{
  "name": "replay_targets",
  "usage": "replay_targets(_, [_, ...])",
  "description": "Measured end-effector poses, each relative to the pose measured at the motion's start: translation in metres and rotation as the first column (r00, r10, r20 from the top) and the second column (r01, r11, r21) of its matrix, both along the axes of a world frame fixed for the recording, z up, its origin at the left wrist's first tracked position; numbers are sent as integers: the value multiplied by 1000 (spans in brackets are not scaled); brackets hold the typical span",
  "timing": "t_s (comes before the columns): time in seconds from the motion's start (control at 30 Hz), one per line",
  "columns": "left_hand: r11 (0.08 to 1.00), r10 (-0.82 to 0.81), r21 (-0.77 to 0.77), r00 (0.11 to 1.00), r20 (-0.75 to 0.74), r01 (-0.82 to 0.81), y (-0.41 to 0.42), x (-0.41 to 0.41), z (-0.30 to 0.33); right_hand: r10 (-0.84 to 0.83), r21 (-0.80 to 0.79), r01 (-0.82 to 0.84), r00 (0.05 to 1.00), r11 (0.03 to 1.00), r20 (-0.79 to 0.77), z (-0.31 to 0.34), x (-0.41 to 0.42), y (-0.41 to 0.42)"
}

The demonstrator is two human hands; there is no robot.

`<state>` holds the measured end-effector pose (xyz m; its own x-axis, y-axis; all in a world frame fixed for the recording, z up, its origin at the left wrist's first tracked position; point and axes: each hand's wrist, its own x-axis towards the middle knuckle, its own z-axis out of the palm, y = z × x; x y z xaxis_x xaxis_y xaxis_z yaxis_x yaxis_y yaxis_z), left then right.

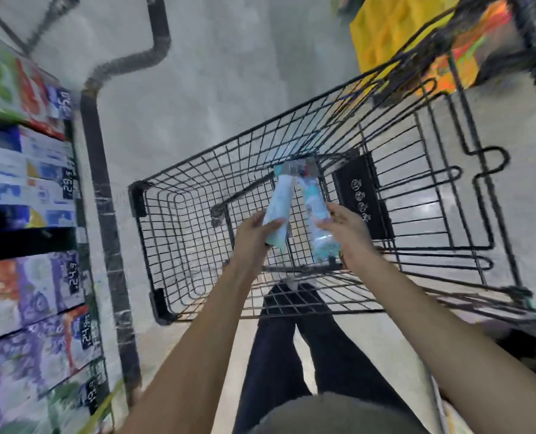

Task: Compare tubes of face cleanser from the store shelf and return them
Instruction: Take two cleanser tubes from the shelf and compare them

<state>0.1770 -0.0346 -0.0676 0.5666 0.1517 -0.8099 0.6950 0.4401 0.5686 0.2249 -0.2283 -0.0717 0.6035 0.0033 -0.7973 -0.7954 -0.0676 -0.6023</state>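
Pale blue tubes are held side by side above the wire cart: the left hand grips the left tube, the right hand the right tube. Comparing seems underway; next, both need returning to the shelf.

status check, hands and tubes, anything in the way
Left hand holds one tube. Right hand holds other tube. Both over the cart, caps nearly meeting. Nothing blocking.
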Motion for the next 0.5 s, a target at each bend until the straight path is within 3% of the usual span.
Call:
replay_targets(0.3, [985, -69, 171, 979, 193, 35, -3, -33, 147, 13, -55, 7, 936, 998, 352, 150, -29, -21])
replay_targets(0.5, [978, -30, 204, 938, 344, -43, 9, -53, 189, -254, 58, 253, 873, 966, 416, 202, -66, -49])
